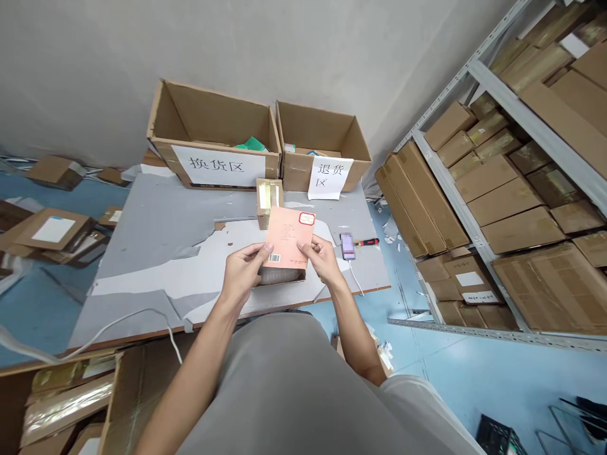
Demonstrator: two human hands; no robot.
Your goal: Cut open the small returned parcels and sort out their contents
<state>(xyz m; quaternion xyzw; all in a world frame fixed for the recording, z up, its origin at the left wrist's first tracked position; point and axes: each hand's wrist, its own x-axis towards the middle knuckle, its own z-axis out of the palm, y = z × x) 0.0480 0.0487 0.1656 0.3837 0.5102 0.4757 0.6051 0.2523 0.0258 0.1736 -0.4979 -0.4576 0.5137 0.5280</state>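
My left hand [245, 270] and my right hand [323, 257] hold a salmon-pink booklet [288, 235] between them, each pinching a side with the thumb on top. Its face carries small print, a barcode at the lower left and a red-bordered label at the upper right. Just below the booklet, an open cardboard box [284, 282] with something grey inside sits near the table's front edge, partly hidden by the booklet and my hands. Behind the booklet stands a small taped carton [263, 205] with a pale label.
Two large open cartons with handwritten signs, a left one [161, 151] and a right one [294, 172], line the table's back. A phone [348, 246] and a red-black tool [367, 242] lie at right. Shelves [497, 246] of boxes rise on the right; a box-filled carton [118, 404] stands front left.
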